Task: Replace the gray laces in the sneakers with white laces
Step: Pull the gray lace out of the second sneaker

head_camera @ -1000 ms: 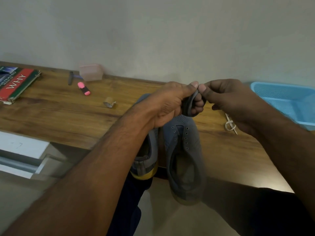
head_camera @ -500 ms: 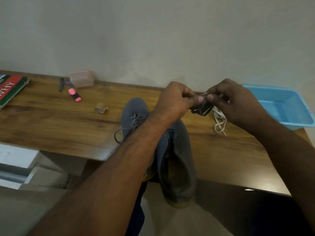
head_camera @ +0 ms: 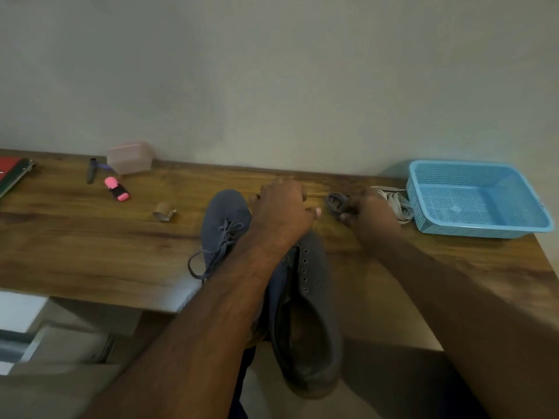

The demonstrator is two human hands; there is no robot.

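The fingers [head_camera: 348, 217] of the right hand [head_camera: 370, 216] are curled round a coiled bundle of gray lace [head_camera: 335, 202], which rests low over the brown wooden table [head_camera: 90, 237] just left of that hand; the left hand [head_camera: 284, 207] hovers close beside it with its fingers bent downward and its thumb pointing toward the bundle, and whether it holds anything cannot be told; beneath the left wrist lie two gray-blue perforated fabric sneakers side by side, toes toward the wall and heels overhanging the near table edge; the left sneaker [head_camera: 225, 219] carries a gray lace [head_camera: 217, 246] tied through its eyelets, one loop trailing onto the wood; the right sneaker [head_camera: 308, 313] shows bare eyelets; a loose heap of white laces [head_camera: 399, 204] lies just behind the right hand, touching or nearly touching the light blue mesh plastic basket [head_camera: 484, 231] at the right end of the table; further left sit a small brown cardboard roll [head_camera: 163, 211], a pink highlighter [head_camera: 116, 189], a dark pen [head_camera: 91, 170], a translucent pink plastic box [head_camera: 130, 157] against the wall, and a red and green book [head_camera: 12, 173] at the edge of the view.
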